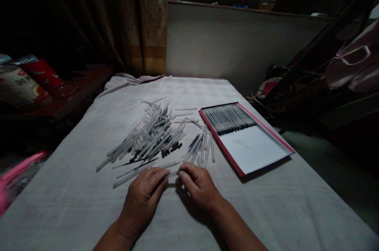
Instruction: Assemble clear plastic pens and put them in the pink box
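Both hands meet low over the cloth, in front of a loose pile of clear pen barrels (154, 128). My left hand (148, 189) is closed on a translucent pen barrel (173, 174) that points to the right. At the barrel's other end, my right hand (199, 185) pinches with thumb and forefinger; the fingertips hide what is there. Several small black caps (171, 150) lie just beyond the hands. Dark thin refills (139, 160) are mixed in with the barrels. A smaller group of barrels (204, 146) lies beyond my right hand.
A shallow red-edged box (225, 152) holds a row of pens (229, 116) at its far end. White cloth (89, 199) covers the table. A jar (22, 87) and a red packet (41, 71) stand on a side table at left, with a pink basket (17, 172) below.
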Action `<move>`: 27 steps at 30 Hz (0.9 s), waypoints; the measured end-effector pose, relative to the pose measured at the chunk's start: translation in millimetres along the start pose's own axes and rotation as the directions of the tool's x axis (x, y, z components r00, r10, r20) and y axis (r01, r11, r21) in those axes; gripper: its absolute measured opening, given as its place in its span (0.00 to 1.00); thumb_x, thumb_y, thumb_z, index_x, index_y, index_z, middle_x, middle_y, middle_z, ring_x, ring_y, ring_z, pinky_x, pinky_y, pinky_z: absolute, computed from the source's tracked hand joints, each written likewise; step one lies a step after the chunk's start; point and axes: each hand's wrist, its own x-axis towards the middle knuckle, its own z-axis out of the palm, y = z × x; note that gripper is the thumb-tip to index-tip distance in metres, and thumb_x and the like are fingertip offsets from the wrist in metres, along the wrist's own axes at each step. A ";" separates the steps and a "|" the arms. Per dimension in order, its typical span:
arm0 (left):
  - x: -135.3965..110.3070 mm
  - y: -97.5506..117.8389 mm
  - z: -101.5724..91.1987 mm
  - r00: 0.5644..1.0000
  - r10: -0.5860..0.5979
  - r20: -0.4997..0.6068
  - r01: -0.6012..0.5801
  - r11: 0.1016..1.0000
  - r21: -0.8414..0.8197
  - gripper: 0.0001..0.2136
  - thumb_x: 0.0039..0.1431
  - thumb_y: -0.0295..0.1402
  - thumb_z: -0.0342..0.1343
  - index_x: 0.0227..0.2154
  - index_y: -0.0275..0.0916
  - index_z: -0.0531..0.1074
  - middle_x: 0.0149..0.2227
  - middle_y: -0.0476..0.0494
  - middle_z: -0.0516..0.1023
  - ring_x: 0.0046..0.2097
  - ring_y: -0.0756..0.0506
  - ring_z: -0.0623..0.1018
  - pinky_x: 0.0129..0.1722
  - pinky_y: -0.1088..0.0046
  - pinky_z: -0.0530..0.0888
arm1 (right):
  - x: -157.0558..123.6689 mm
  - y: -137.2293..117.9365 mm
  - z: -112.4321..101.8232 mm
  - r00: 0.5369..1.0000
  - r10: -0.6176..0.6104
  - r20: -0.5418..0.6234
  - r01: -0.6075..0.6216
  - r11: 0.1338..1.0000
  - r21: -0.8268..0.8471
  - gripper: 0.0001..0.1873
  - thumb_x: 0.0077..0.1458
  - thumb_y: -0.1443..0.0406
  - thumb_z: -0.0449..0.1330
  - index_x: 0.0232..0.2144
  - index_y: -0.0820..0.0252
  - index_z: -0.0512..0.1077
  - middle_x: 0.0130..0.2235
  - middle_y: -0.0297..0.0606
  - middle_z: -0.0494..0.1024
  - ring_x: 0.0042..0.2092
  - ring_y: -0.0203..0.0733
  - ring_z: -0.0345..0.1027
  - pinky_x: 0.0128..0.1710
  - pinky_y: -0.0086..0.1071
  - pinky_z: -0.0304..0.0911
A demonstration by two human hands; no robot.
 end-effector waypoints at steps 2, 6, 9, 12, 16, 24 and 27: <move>-1.2 2.5 1.0 1.000 0.010 -0.001 -0.010 1.000 -0.004 0.08 0.64 0.31 0.55 0.44 0.43 0.76 0.38 0.44 0.82 0.39 0.46 0.82 0.39 0.70 0.78 | -0.1 -0.1 0.6 1.000 -0.002 0.015 0.003 1.000 -0.021 0.10 0.61 0.63 0.55 0.33 0.59 0.75 0.28 0.34 0.77 0.31 0.36 0.69 0.33 0.28 0.62; 3.1 3.5 -10.3 1.000 0.018 0.003 -0.018 0.998 0.059 0.09 0.64 0.34 0.55 0.45 0.44 0.77 0.41 0.43 0.83 0.42 0.44 0.81 0.42 0.67 0.78 | -0.2 1.8 0.6 0.999 -0.009 -0.031 0.008 1.000 -0.006 0.13 0.62 0.62 0.54 0.29 0.60 0.74 0.26 0.34 0.76 0.29 0.35 0.68 0.31 0.28 0.61; 27.8 -14.0 -33.6 1.000 0.012 0.005 -0.013 0.992 0.122 0.11 0.65 0.37 0.54 0.46 0.45 0.77 0.43 0.43 0.83 0.45 0.43 0.81 0.46 0.65 0.76 | 1.2 4.0 0.6 0.993 0.032 -0.111 -0.028 0.999 0.045 0.15 0.62 0.61 0.53 0.29 0.61 0.74 0.25 0.34 0.75 0.28 0.36 0.68 0.29 0.27 0.61; 72.5 -53.1 -55.4 0.996 -0.062 0.069 0.049 0.984 0.173 0.15 0.65 0.42 0.50 0.43 0.43 0.78 0.43 0.41 0.82 0.45 0.41 0.80 0.48 0.64 0.75 | 3.1 4.7 1.6 0.990 0.051 -0.128 -0.042 0.997 0.072 0.15 0.62 0.60 0.53 0.27 0.61 0.73 0.24 0.33 0.74 0.27 0.35 0.67 0.28 0.27 0.60; 134.0 -116.9 -58.9 0.939 -0.253 0.234 0.162 0.923 0.348 0.17 0.59 0.41 0.47 0.38 0.41 0.80 0.46 0.38 0.82 0.48 0.37 0.78 0.51 0.59 0.73 | 3.6 3.5 2.7 0.990 0.051 -0.134 -0.041 0.996 0.079 0.15 0.62 0.60 0.53 0.26 0.60 0.72 0.23 0.33 0.73 0.27 0.35 0.67 0.28 0.27 0.60; 196.6 -177.5 -12.4 0.889 -0.313 0.334 0.213 0.929 0.304 0.20 0.56 0.42 0.48 0.45 0.42 0.79 0.51 0.44 0.81 0.54 0.40 0.76 0.57 0.66 0.69 | 2.9 1.1 0.2 0.993 0.054 -0.108 -0.044 0.995 0.092 0.16 0.63 0.61 0.53 0.25 0.60 0.71 0.23 0.32 0.72 0.27 0.35 0.67 0.28 0.26 0.59; 204.1 -186.3 0.1 0.874 -0.342 0.346 0.248 0.925 0.289 0.21 0.57 0.44 0.47 0.46 0.43 0.79 0.50 0.45 0.81 0.54 0.40 0.76 0.55 0.67 0.70 | 3.1 0.3 -0.7 0.993 0.058 -0.108 -0.048 0.995 0.093 0.16 0.62 0.61 0.53 0.24 0.59 0.70 0.23 0.32 0.71 0.27 0.34 0.66 0.28 0.26 0.58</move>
